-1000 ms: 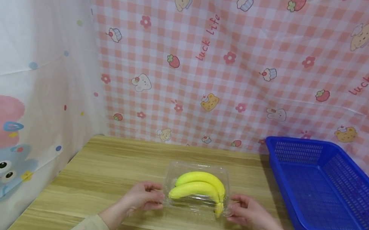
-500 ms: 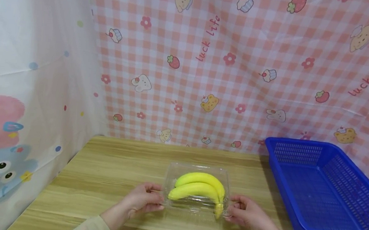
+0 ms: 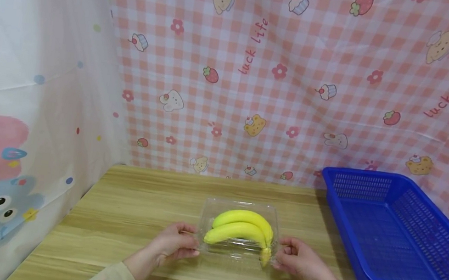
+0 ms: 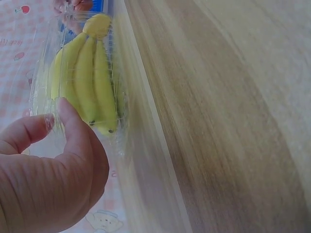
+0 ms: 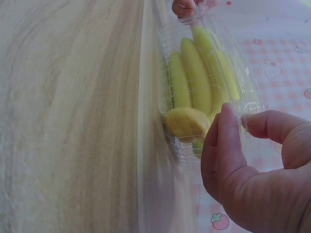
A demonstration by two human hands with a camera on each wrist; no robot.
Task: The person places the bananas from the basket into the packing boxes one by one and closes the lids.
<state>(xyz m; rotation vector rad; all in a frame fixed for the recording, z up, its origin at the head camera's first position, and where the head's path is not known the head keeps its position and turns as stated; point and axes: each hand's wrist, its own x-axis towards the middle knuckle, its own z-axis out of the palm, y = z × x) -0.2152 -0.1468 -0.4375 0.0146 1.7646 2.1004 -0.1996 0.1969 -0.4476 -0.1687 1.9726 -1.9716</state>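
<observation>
A clear plastic clamshell box (image 3: pixel 242 205) lies near the front middle of the wooden table, its lid over a bunch of yellow bananas (image 3: pixel 241 230). The bananas' joined stem end points to the front right. My left hand (image 3: pixel 177 242) pinches the box's left edge between thumb and fingers; in the left wrist view the thumb and a fingertip meet at the rim. On the opposite side my right hand (image 3: pixel 298 257) pinches the right edge the same way, as the right wrist view shows. Whether the box's underside touches the table is hard to tell.
A blue plastic basket (image 3: pixel 346 237) with perforated walls stands to the right on the wooden table (image 3: pixel 139 195). A pink checked cloth (image 3: pixel 230 90) hangs behind the table, and a white printed curtain (image 3: pixel 55 93) hangs at the left.
</observation>
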